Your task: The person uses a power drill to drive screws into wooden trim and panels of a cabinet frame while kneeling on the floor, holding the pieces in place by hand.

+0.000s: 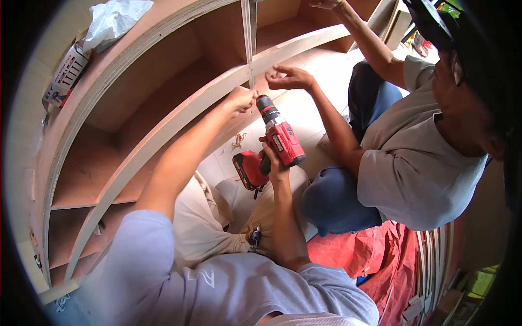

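Note:
My right hand [275,162] is wrapped round the handle of a red and black cordless drill [287,142], its battery towards my lap. The drill's chuck points up and slightly left at the wooden cabinet frame. Right at the chuck's tip, my left hand [242,100] has its fingers pinched together; whatever they hold is hidden. Just above that hand runs a long pale wooden rail [179,111] along the front of the cabinet, meeting an upright divider [248,32]. A co-worker's hand [288,77] hovers near this joint, to the right of my left hand.
The co-worker [418,146] crouches close on my right, their other hand [326,3] by the cabinet's far end. A white plastic bag [117,22] and a small box [68,75] lie on the cabinet. Red sheeting [359,250] and wooden strips [435,266] lie lower right.

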`<state>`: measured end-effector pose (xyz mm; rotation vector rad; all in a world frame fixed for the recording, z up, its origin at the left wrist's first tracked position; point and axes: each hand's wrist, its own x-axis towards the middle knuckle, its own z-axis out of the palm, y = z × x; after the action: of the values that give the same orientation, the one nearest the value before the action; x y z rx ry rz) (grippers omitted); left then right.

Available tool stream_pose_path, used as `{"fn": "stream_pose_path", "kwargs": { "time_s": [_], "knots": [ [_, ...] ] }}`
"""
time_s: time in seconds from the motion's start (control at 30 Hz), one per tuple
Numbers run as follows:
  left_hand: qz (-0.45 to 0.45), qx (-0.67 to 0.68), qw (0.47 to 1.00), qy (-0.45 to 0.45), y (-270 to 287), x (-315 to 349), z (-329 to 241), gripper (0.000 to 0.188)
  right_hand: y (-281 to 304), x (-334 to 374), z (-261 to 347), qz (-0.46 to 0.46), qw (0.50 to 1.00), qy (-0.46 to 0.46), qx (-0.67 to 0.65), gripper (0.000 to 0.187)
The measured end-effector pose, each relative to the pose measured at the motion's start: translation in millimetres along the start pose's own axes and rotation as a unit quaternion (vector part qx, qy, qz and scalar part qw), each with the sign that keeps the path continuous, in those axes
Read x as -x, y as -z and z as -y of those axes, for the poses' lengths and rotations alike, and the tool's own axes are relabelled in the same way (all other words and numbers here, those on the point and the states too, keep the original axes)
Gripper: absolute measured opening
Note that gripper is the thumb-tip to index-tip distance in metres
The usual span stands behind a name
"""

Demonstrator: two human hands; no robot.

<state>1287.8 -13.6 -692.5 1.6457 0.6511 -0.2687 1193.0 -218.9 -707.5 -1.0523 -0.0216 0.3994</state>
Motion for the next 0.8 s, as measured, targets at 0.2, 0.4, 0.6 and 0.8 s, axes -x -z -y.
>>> {"fn": "stream_pose_path", "kwargs": {
  "time_s": [0.2,0.4,0.6,0.8],
  "knots": [
    [0.034,-0.530,0.797,-0.288,130,75,20,0.019,-15,2,-20,0.136,0.990,-0.033,-0.004,0.025],
    [-0.200,-0.019,0.977,-0.068,153,246,-7,0.026,-62,29,-50,0.279,0.955,-0.093,-0.039,0.029],
    [-0.324,0.123,0.931,-0.114,171,288,39,0.031,-113,73,-69,0.340,0.928,-0.143,-0.057,0.032],
    [-0.375,0.051,0.910,-0.170,179,289,44,0.032,-116,86,-103,0.327,0.935,-0.139,0.002,0.030]
  ]
}}
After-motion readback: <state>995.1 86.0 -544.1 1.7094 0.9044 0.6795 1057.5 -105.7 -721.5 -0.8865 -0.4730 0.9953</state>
